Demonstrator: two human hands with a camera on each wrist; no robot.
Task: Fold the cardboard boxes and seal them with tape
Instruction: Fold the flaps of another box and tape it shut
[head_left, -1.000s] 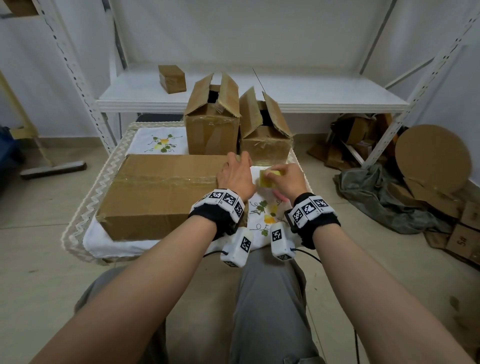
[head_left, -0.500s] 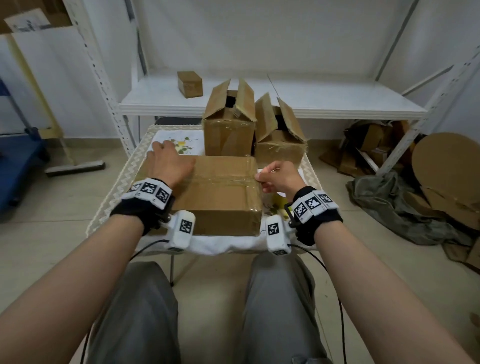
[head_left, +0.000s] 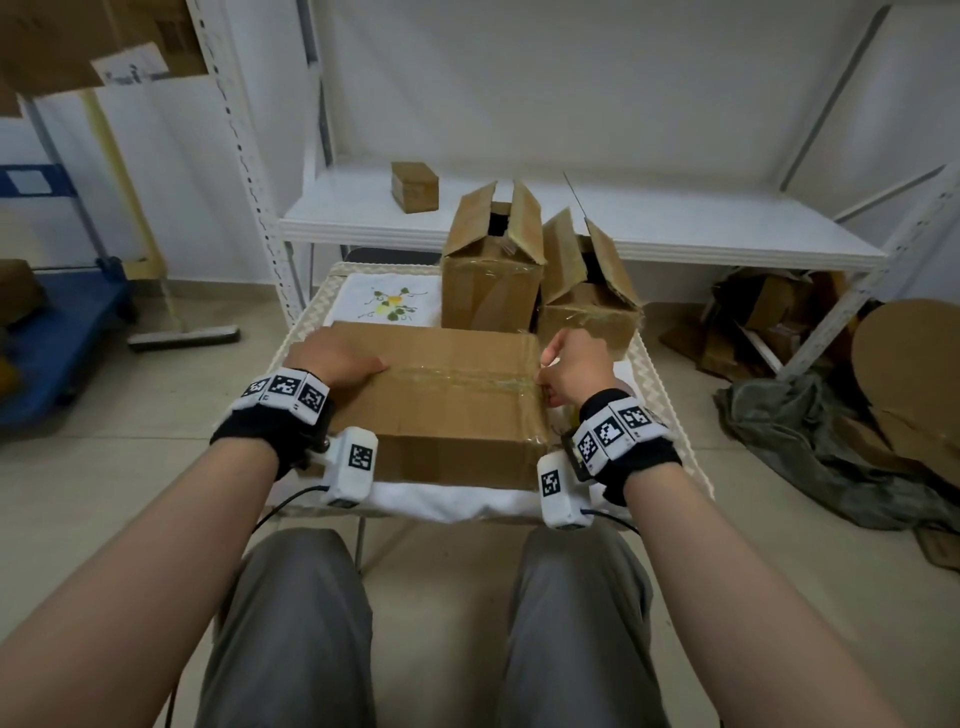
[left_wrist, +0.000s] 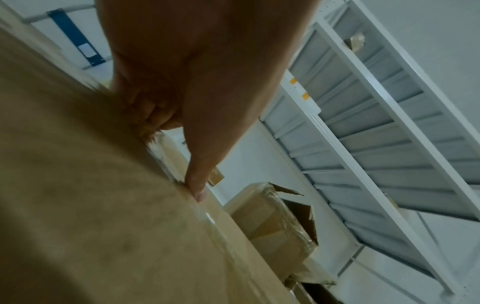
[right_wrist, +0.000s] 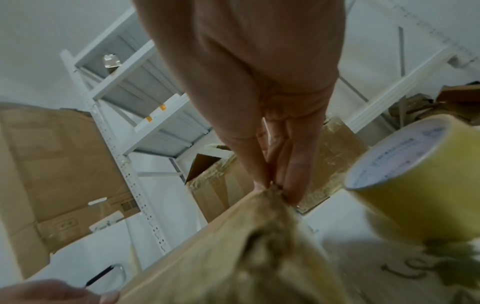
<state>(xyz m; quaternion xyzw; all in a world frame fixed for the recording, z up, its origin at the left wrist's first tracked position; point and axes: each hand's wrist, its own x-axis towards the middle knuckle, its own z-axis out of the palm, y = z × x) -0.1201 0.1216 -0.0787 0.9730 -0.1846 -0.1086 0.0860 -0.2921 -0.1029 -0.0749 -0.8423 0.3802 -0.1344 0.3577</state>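
Observation:
A large flat cardboard box lies on the table with a strip of clear tape running across its top. My left hand holds its left end, fingers bent at the edge and thumb laid straight on the tape. My right hand pinches the crumpled tape end at the box's right edge. A yellow tape roll stands on the tablecloth just right of that hand; the head view hides it.
Two taped boxes with open flaps stand behind the large box. A small closed box sits on the white shelf. Cardboard scraps and a grey cloth lie on the floor to the right; a blue cart stands left.
My left hand went from the box's right end to its left end. My right hand let go of the yellow roll and now pinches the tape at the right edge.

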